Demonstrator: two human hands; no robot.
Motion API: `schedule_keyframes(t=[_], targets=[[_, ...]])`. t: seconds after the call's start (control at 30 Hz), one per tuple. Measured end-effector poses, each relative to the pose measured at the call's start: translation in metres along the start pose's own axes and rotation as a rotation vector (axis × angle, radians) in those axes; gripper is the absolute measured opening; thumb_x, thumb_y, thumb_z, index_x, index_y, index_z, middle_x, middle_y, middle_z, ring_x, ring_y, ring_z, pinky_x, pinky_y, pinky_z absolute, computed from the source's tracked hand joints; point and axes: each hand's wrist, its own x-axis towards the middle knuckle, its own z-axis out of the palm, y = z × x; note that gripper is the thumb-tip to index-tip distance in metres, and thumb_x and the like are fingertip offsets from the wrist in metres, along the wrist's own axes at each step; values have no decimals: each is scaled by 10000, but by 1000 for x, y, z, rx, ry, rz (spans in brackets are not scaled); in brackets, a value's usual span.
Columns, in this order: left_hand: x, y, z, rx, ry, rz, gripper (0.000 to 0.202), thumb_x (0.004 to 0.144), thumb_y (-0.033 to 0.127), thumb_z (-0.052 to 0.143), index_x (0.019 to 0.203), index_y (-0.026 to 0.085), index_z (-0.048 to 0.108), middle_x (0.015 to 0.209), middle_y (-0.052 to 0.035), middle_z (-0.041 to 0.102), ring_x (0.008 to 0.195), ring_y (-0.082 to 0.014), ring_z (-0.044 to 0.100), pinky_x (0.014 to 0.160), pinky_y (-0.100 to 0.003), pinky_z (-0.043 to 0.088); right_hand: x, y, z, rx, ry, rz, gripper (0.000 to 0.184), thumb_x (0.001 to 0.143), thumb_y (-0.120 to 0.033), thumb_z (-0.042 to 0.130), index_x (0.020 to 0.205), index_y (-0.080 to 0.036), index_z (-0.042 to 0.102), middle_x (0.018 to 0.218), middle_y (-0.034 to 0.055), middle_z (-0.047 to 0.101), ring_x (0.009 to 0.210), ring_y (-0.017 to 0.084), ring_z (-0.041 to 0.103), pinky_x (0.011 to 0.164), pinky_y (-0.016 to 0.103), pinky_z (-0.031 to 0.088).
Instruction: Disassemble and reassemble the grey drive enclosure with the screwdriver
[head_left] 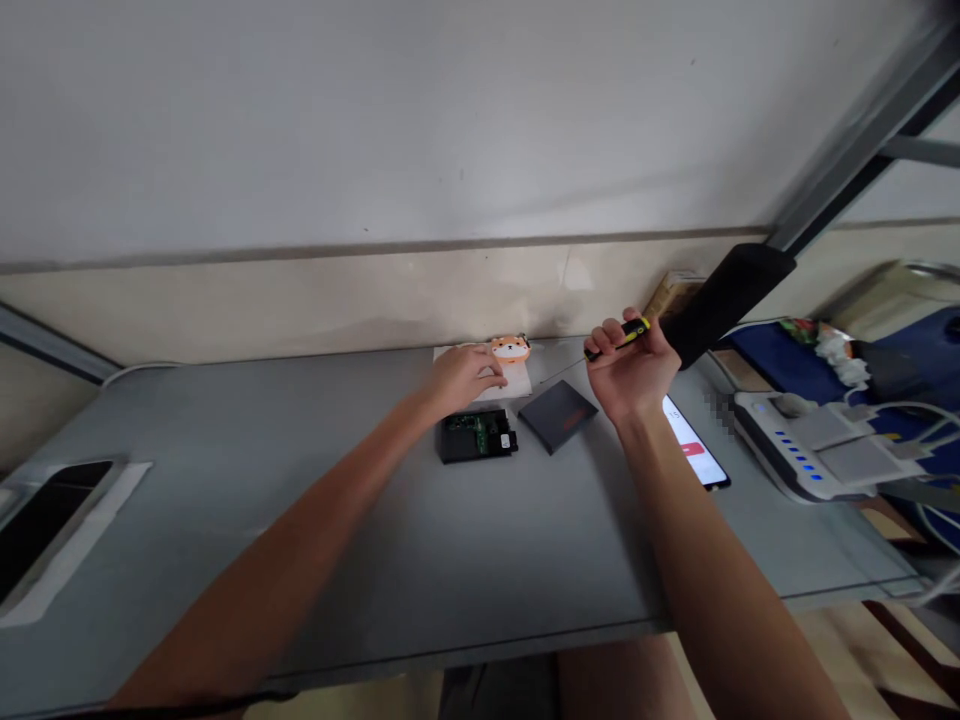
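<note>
In my right hand [634, 375] is a screwdriver [616, 340] with a black and yellow handle. The fingers are wrapped round the handle, and its thin shaft points left and down. Below the tip lies a dark grey square cover [559, 415], flat on the table. My left hand [466, 375] hovers at a white paper [517, 380], thumb and fingers a little apart; I see nothing between them. Just beyond its fingers is an orange and white animal-face case [511, 348]. Nearer to me, an opened black device [478, 436] shows a green circuit board.
A lit phone [696, 445] lies beside my right forearm. Further right is a white power strip [806, 450] with plugs and cables. A black cylinder [727, 300] leans behind my right hand. At the far left, a dark phone-like slab [52, 520] rests on white paper.
</note>
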Motion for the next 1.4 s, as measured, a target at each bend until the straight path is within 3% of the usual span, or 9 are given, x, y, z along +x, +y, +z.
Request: schedule_keyframes(t=[0.33,0.53,0.63,0.73,0.83,0.93,1.07,1.2,1.4], targets=[[0,0,-3,-11,-71,-82,138,946,299,683,921,208,784,908,-48,720,896,-208,676,781,-299,485,-1,3,5,-227,-44,-37,309,986,-460,429,769,-247,486,581,-58,316,486,123,317,528,249,370],[-50,9,-16,-114,1,-206,345,1024,420,491,1203,231,718,1149,-71,727,956,-217,683,874,-348,537,-1,-1,8,-454,-133,-174,355,961,-542,423,750,-257,443,596,-50,310,497,134,316,536,280,346],[-83,20,-7,-74,82,-161,436,980,493,581,1349,264,621,1337,-79,671,1263,-274,597,1071,-424,471,-9,-1,13,-712,-179,-356,431,961,-624,416,740,-255,445,618,-33,378,533,139,365,549,289,347],[-101,31,8,-24,18,-78,580,921,469,707,1444,294,529,1417,-79,640,1323,-294,567,1171,-493,366,-28,3,16,-1142,-285,-507,400,981,-577,459,790,-236,541,670,-9,507,621,148,463,609,292,383],[-104,34,17,-35,14,-113,548,962,421,671,1465,292,497,1429,-84,643,1349,-287,560,1166,-493,354,-51,8,14,-1663,-347,-490,286,988,-426,509,893,-204,661,865,48,657,743,176,578,695,314,423],[-103,31,12,-60,34,-153,518,969,379,663,1456,303,503,1394,-77,671,1314,-277,596,1164,-500,336,-74,9,8,-2079,-196,-302,235,972,-341,555,1026,-197,731,1086,101,693,789,210,648,696,331,440],[-101,30,2,-53,56,-155,590,919,382,724,1461,304,503,1331,-82,706,1251,-283,635,1159,-519,323,-102,13,4,-2214,-98,-109,281,968,-330,580,1179,-229,734,1262,128,646,828,222,689,677,323,461],[-97,34,4,-48,52,-139,676,860,392,793,1461,298,498,1333,-86,708,1243,-297,642,1146,-515,341,-119,29,9,-2225,59,-95,333,987,-421,546,1201,-245,730,1240,129,609,707,184,656,636,322,444],[-94,35,10,-126,122,-157,693,827,275,834,1438,288,508,1275,-75,733,1228,-277,652,1130,-493,361,-121,42,6,-2213,130,-177,320,1001,-427,538,1182,-247,732,1250,107,614,689,149,610,660,309,405]])
